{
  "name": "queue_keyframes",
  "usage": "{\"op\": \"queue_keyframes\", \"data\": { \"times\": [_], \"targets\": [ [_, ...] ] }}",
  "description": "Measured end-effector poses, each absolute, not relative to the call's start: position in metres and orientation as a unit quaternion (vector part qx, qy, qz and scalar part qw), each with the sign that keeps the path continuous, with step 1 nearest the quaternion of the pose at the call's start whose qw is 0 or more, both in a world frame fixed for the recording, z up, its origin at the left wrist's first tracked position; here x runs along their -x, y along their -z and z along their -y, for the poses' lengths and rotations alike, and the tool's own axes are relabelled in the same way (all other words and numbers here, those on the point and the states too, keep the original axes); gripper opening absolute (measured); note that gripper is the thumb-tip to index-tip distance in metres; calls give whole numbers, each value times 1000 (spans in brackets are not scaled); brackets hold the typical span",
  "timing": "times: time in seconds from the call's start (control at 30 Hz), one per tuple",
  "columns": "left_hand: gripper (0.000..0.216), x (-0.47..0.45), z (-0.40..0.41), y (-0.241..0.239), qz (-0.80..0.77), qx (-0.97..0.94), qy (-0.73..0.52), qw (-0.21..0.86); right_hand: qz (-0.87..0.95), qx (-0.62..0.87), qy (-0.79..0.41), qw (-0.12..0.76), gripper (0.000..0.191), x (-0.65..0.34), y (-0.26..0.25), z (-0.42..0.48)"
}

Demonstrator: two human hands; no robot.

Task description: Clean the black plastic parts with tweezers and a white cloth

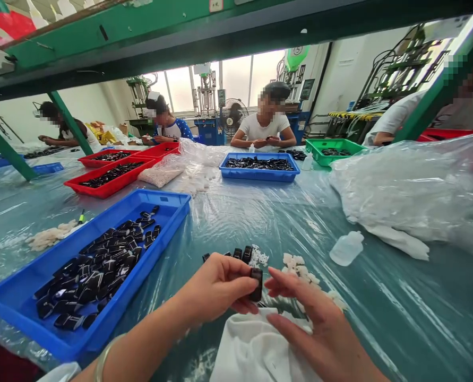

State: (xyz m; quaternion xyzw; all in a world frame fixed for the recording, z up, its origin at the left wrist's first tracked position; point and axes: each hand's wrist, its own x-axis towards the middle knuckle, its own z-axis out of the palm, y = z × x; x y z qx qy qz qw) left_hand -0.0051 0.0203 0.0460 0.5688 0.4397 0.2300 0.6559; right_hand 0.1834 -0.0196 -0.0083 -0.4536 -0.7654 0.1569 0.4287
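Right between the two hands, a small black part (pixel 256 284) stands upright, pinched at its edge by the thumb and fingers of the left hand (pixel 216 289), which is curled closed around it. The right hand (pixel 319 334) lies loosely open with nothing in it, its fingers stretched out. Its index fingertip and thumb tip come right up to the far side of the part, though whether they touch it cannot be told. A thin bracelet (pixel 104 355) circles the left wrist. Directly under both hands lies a crumpled white cloth (pixel 252 350). Just beyond the left hand's knuckles stands a short row of black parts (pixel 238 253), and beyond the right hand's fingertips lies a scatter of small white pieces (pixel 300 265). Farther out past the right hand, a small clear plastic bottle (pixel 346 248) lies on its side, and beyond it a large clear plastic bag (pixel 411 185) is heaped. To the outside of the left hand sits a blue tray (pixel 17 297) holding many loose black pieces (pixel 101 270), with a little pile of whitish scraps (pixel 49 236) beyond it. Everything rests on a surface (pixel 399 318) covered in wrinkled clear sheeting. Well ahead of both hands are a second blue tray (pixel 260 174), red trays (pixel 109 188) and a green tray (pixel 332 146), with other people seated at the far side.
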Motion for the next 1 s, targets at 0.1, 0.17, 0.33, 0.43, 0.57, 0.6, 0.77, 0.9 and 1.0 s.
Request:
{"op": "queue_keyframes", "data": {
  "times": [0.1,0.17,0.33,0.43,0.57,0.6,0.77,0.9,1.0],
  "targets": [
    [28,-7,-22,-41,-410,-516,-248,710,757,451,-172,441,59,-182,6,22],
    [30,-10,-22,-36,-400,-510,-258,717,750,455,-178,446,58,-181,6,22],
    [31,-6,-20,-29,-389,-515,-246,723,747,460,-192,439,49,-180,8,21],
    [31,-4,-19,-27,-385,-517,-245,725,747,458,-203,436,46,-180,10,21],
    [31,-3,-18,-24,-381,-509,-245,732,758,448,-202,429,43,-179,10,22],
    [31,-3,-17,-23,-379,-507,-246,734,761,446,-199,426,43,-179,9,22],
    [27,-6,-14,-21,-378,-483,-269,743,786,434,-164,409,44,-183,2,20],
    [29,-7,-13,-21,-411,-457,-274,740,717,522,-34,461,43,-204,-11,7],
    [28,-6,-13,-21,-418,-455,-274,737,555,648,45,520,61,-234,-18,-13]
  ]
}}
